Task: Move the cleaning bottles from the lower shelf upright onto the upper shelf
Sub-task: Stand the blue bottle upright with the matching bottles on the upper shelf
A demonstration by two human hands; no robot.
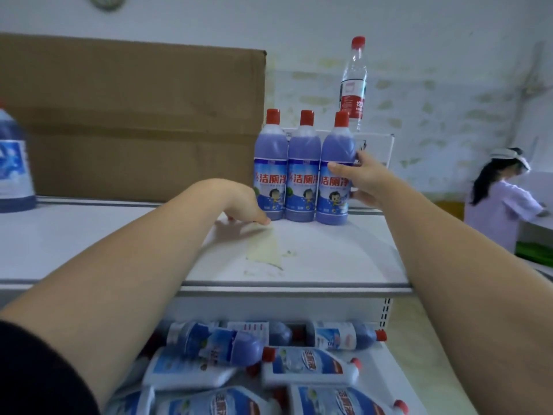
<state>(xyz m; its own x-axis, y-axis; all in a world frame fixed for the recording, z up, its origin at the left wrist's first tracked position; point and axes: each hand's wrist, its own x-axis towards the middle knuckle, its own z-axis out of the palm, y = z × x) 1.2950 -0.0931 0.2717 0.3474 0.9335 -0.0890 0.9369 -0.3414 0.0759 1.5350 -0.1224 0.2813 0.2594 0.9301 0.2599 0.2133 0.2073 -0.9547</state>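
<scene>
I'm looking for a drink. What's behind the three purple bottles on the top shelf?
A clear water bottle with a red cap stands on or behind a white box. The purple bottles and the right hand hide its lower part.

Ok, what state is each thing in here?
Rightmost bottle: upright, capped, gripped by right hand.
Other two shelved bottles: upright, capped, free.
Left hand: fingers touching upper shelf, holding nothing.
Lower-shelf bottles: lying down, capped.
Water bottle: upright, capped.

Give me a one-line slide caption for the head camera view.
Right hand grips the third upright bottle on the upper shelf, left hand touches the shelf; more bottles lie below.
</scene>
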